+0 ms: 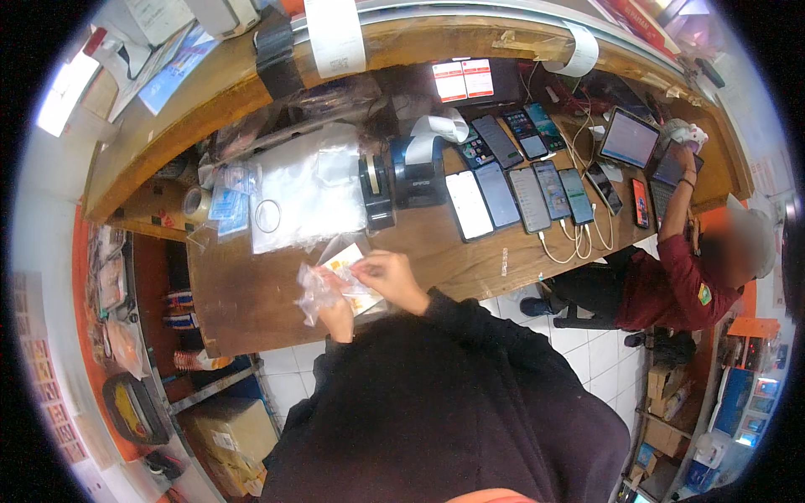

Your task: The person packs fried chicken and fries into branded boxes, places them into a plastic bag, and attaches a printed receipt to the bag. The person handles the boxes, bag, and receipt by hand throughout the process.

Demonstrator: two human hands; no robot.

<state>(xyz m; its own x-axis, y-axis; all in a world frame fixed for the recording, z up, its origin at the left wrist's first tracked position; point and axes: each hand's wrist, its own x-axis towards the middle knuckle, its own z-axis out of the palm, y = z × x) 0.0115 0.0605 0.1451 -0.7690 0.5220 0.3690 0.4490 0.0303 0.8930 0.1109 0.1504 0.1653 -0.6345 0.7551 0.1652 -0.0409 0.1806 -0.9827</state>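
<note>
Near the desk's front edge, my left hand (338, 319) grips a crumpled clear plastic bag (310, 295). White cards with yellow and orange print (343, 259) lie at the bag, partly behind my fingers. My right hand (397, 280) reaches in from the right, its thumb and fingertips drawn together over the upper card. Blur hides whether anything is pinched there. Just beyond my hands lies a stack of clear plastic sleeves (308, 188) with a thin ring-shaped band (268, 215) on top.
A black tape dispenser (377, 192) and a receipt printer (418, 179) stand beyond my right hand. Several phones (528, 198), some on white charging cables (560, 256), cover the wooden desk (251, 295) to the right. A seated person (676, 283) reaches toward a laptop (663, 188).
</note>
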